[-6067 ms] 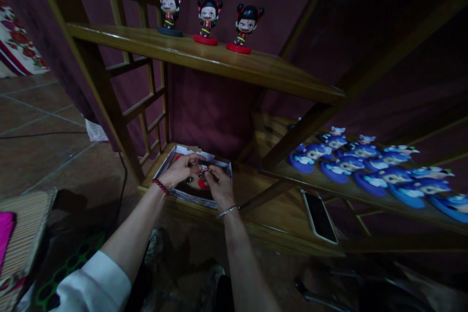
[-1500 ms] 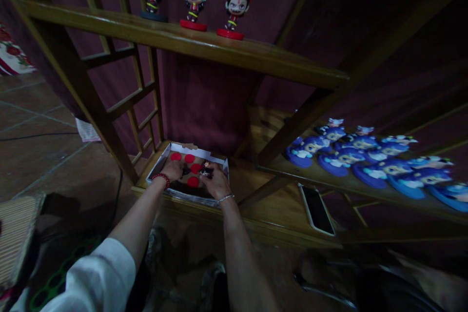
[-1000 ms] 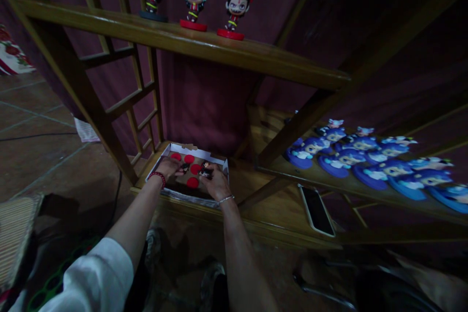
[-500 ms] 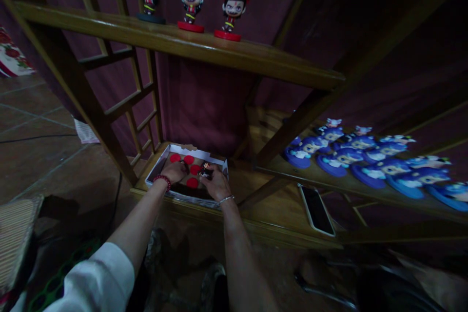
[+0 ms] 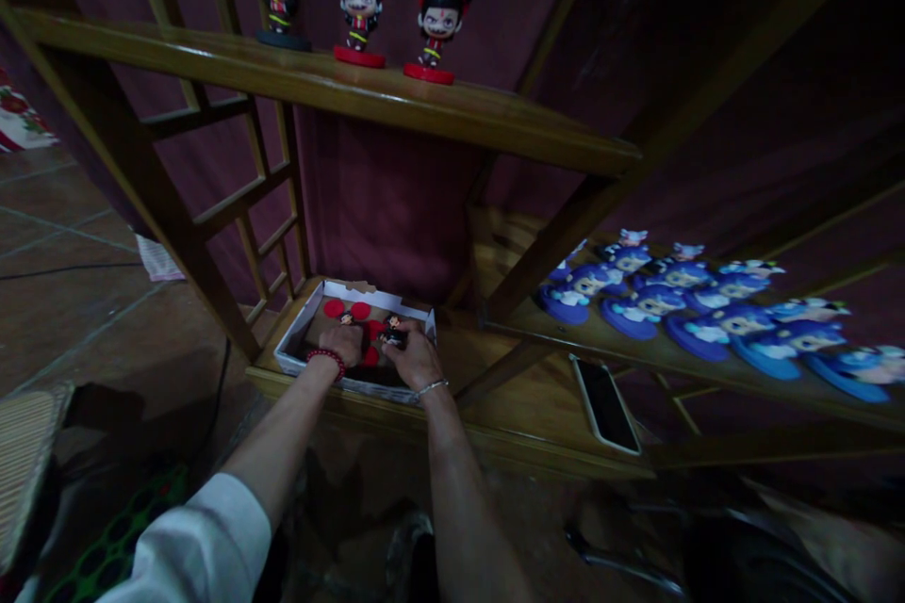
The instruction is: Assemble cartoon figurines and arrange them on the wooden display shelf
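Observation:
A shallow white cardboard box [image 5: 288,349] lies on the low wooden shelf, with several red round bases [image 5: 360,311] on its brown bottom. My left hand [image 5: 342,345], wearing a red bead bracelet, is inside the box with fingers curled. The dark-haired head of a small figurine [image 5: 346,318] pokes out just beyond those fingers; the rest of it is hidden. At the box's right side, my right hand [image 5: 416,358] grips another black-haired figurine [image 5: 392,332] between thumb and fingers, above the bases.
Three black-haired figurines [image 5: 359,9] stand on the upper shelf [image 5: 318,85]. Several blue figurines [image 5: 647,301] fill a shelf to the right. A phone [image 5: 606,403] rests on the lower shelf. Wooden lattice [image 5: 244,193] borders the left side; a woven seat [image 5: 28,452] is at far left.
My left hand has shifted slightly right and nearer to me, and a figurine's head now shows at its fingers. My right hand keeps its figurine. The view has moved slightly.

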Tool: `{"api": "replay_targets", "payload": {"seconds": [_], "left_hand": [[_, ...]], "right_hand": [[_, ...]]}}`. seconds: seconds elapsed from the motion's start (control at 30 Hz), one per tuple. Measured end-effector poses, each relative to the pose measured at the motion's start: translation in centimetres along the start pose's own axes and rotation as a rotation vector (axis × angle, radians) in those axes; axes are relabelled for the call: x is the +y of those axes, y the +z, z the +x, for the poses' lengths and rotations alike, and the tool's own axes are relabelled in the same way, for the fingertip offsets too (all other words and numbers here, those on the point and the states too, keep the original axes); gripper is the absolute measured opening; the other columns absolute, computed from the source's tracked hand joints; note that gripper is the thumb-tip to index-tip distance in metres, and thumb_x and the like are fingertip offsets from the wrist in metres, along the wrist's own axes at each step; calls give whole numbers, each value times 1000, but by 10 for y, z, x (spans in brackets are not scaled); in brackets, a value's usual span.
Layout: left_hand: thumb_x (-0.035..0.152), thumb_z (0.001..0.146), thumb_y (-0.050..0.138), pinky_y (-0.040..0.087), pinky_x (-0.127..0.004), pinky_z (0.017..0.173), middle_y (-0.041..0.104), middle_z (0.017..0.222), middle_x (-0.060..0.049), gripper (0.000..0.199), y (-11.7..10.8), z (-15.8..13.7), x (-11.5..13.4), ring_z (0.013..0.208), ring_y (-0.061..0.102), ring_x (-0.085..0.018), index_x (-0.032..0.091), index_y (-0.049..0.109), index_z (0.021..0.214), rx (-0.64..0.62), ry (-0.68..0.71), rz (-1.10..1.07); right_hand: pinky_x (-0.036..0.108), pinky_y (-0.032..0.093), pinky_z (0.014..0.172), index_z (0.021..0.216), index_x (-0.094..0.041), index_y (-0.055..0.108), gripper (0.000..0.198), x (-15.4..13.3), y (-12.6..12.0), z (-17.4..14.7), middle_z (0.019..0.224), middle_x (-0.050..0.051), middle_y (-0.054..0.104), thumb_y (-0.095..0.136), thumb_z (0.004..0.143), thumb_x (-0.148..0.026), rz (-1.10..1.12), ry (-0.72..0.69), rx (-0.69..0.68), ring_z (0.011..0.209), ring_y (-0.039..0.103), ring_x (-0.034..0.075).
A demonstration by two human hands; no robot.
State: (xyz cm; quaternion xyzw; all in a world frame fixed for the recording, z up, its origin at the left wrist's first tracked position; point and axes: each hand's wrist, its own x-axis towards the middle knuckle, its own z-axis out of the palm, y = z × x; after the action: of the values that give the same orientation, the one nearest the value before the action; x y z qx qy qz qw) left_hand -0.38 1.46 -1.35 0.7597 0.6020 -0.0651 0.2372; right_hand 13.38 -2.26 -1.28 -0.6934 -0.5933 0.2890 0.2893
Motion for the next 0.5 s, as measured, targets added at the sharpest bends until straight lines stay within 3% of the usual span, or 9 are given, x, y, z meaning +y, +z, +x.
{"api": "replay_targets", "payload": {"seconds": [0.5], "left_hand": [[11,71,43,42,-38,76,60,101,-18,30,1,-3,18,95,55,-27,11,57,97,29,-59,113]], "right_hand": [[27,44,71,93,-21,46,32,1,-2,-3,88,2,61,56,63,-21,26,-40,21,77,58,15]]}}
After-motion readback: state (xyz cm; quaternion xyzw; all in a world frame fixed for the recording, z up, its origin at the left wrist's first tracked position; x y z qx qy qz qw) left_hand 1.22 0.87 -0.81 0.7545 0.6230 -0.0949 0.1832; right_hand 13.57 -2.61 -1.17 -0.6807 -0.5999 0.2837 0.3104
